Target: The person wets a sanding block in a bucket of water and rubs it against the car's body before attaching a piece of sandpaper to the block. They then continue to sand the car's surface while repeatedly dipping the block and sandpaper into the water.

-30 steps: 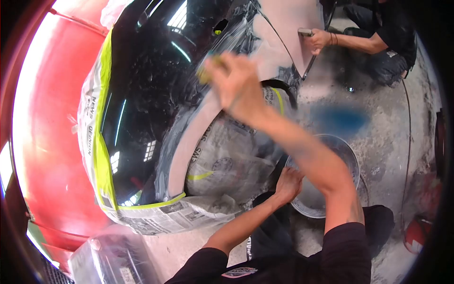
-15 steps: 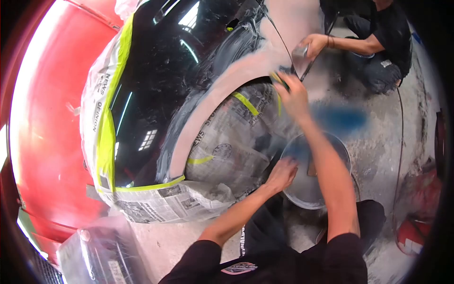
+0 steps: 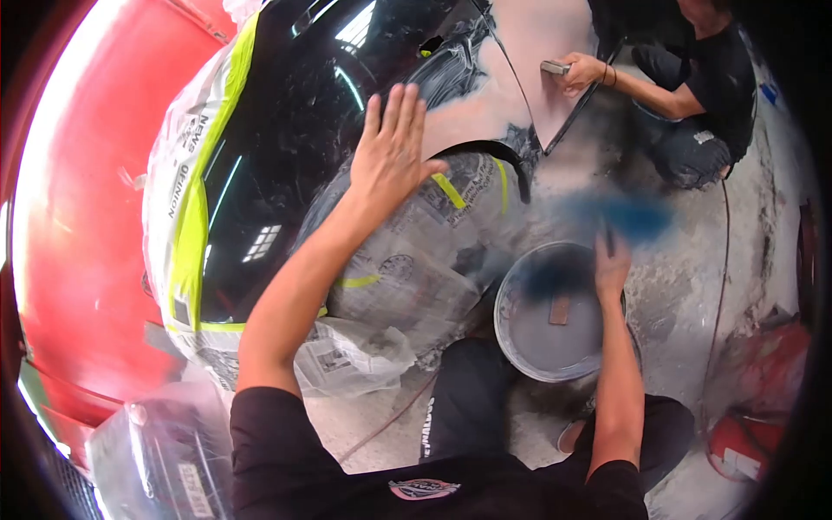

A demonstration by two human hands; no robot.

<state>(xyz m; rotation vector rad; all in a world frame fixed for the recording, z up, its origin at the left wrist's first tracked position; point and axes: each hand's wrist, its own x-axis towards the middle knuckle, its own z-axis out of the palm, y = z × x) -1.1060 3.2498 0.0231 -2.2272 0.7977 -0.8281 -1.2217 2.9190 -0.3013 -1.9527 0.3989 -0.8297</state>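
Observation:
My left hand (image 3: 392,152) lies open, fingers spread, on the pale primed arch of the dark car panel (image 3: 286,156). My right hand (image 3: 612,260) is closed round a small dark sanding block (image 3: 608,238) at the right rim of a round bucket (image 3: 537,351) of greyish water. In the bucket shows a small brown block (image 3: 559,310). Printed newspaper (image 3: 407,269) with yellow-green tape (image 3: 449,191) covers the wheel opening below the arch.
At the upper right a co-worker (image 3: 724,87) crouches, a hand (image 3: 582,74) holding a grey block against the pinkish panel. A red car (image 3: 87,260) stands left. A plastic-wrapped box (image 3: 165,451) is lower left, and a red object (image 3: 750,442) lower right.
My left hand has moved up from near the bucket onto the arch. My right hand has come down from the panel edge to the bucket. The co-worker's hand has moved slightly up.

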